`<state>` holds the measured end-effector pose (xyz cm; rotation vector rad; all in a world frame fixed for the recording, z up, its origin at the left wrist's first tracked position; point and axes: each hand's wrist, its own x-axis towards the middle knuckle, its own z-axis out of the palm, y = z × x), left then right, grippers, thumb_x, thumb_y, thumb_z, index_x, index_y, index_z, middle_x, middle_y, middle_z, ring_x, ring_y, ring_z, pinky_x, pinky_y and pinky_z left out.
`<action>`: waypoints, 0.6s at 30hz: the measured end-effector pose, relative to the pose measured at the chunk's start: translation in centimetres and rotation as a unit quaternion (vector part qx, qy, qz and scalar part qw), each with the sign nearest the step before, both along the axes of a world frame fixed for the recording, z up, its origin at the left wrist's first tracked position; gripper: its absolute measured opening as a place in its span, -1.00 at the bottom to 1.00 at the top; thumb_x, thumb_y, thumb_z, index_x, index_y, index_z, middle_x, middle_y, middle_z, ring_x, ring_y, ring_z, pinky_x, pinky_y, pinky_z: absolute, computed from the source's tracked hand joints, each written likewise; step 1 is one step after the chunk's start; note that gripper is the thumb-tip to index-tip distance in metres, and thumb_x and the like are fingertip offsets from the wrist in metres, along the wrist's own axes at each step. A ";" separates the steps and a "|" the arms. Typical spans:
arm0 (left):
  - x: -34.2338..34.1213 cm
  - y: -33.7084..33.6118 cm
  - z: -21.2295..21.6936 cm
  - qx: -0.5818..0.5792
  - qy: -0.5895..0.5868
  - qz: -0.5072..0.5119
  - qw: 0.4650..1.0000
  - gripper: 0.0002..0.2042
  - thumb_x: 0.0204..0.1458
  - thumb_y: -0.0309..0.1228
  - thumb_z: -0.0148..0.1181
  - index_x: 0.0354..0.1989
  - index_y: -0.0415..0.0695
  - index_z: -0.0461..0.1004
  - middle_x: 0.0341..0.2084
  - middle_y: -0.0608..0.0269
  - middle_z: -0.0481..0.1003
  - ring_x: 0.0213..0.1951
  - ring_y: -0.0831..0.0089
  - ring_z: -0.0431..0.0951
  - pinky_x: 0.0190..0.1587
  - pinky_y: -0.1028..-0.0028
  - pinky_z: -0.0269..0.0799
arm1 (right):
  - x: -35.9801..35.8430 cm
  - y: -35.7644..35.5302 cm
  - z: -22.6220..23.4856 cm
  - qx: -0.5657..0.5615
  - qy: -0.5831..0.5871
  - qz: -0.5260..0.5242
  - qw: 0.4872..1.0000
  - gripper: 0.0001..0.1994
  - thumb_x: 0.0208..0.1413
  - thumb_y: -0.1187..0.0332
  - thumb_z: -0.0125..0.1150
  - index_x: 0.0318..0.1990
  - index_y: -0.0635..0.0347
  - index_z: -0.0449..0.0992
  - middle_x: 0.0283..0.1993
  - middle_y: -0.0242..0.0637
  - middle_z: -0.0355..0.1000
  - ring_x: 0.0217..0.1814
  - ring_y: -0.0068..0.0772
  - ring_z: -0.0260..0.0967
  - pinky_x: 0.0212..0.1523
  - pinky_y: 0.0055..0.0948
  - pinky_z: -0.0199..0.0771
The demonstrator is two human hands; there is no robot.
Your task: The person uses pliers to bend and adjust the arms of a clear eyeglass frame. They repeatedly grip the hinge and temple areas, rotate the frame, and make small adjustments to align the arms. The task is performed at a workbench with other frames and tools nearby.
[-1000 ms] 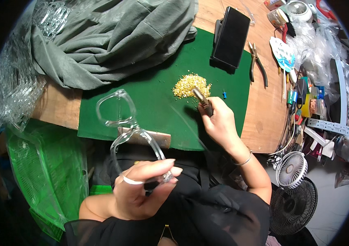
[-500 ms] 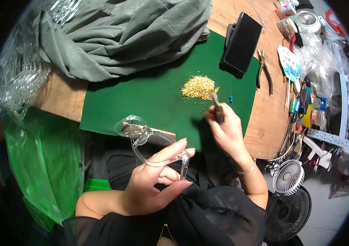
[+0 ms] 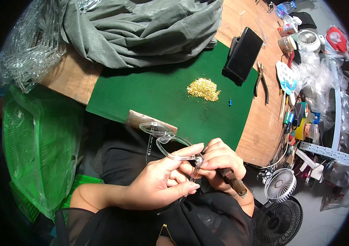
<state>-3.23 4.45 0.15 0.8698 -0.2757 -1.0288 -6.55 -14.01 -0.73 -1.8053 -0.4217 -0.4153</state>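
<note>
From here I see the right hand [image 3: 223, 160] away from the golden pile [image 3: 203, 89], where it was a second ago, and now meeting the left hand [image 3: 154, 184] at the corner of the clear glasses frame [image 3: 175, 157]. The frame sits lower, over the lap at the near edge of the worktop [image 3: 264, 127], its far lens overlapping my view of the brownish block [image 3: 133, 118]. On the green mat [image 3: 141, 90] I see the blue pin [image 3: 230, 102] just right of the pile; beyond lie the black phone [image 3: 244, 55] and the pliers [image 3: 260, 84]. The left fingers pinch the frame, thumb below. The right hand, fingers curled, closes round a dark tool [image 3: 236, 184], its end pointing down and right.
</note>
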 end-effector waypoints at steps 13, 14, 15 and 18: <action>0.0 0.7 -0.1 -0.020 0.026 -0.042 0.999 -0.31 -0.01 -0.74 0.05 0.29 -0.23 -0.14 -0.18 0.10 0.39 -0.26 0.50 0.51 -0.17 0.58 0.43 | -0.4 0.7 0.4 -0.021 0.022 0.013 0.999 -0.81 -0.21 0.52 0.30 -0.42 0.18 0.39 -0.48 -0.35 0.38 -0.50 -0.39 0.31 -0.44 -0.45 0.23; 0.0 0.7 -0.1 -0.027 0.035 -0.043 0.998 -0.31 -0.01 -0.74 0.05 0.29 -0.23 -0.14 -0.19 0.10 0.39 -0.25 0.49 0.51 -0.17 0.57 0.43 | -0.5 0.7 0.2 -0.027 0.012 0.007 1.000 -0.80 -0.22 0.52 0.30 -0.42 0.18 0.39 -0.47 -0.35 0.38 -0.51 -0.39 0.31 -0.44 -0.45 0.23; -0.1 0.7 -0.2 -0.032 0.044 -0.040 0.998 -0.31 -0.01 -0.74 0.05 0.29 -0.23 -0.14 -0.19 0.10 0.39 -0.25 0.48 0.51 -0.16 0.56 0.44 | -0.5 0.7 0.0 -0.032 0.001 0.004 0.999 -0.80 -0.22 0.52 0.31 -0.42 0.18 0.39 -0.47 -0.35 0.38 -0.51 -0.39 0.31 -0.44 -0.45 0.22; -0.2 0.7 -0.3 -0.040 0.055 -0.035 0.997 -0.30 -0.02 -0.74 0.05 0.29 -0.22 -0.15 -0.21 0.10 0.39 -0.25 0.47 0.51 -0.15 0.54 0.44 | -0.5 0.9 -0.3 -0.039 -0.041 -0.010 0.998 -0.80 -0.21 0.50 0.31 -0.40 0.20 0.40 -0.47 -0.34 0.38 -0.51 -0.38 0.31 -0.45 -0.42 0.27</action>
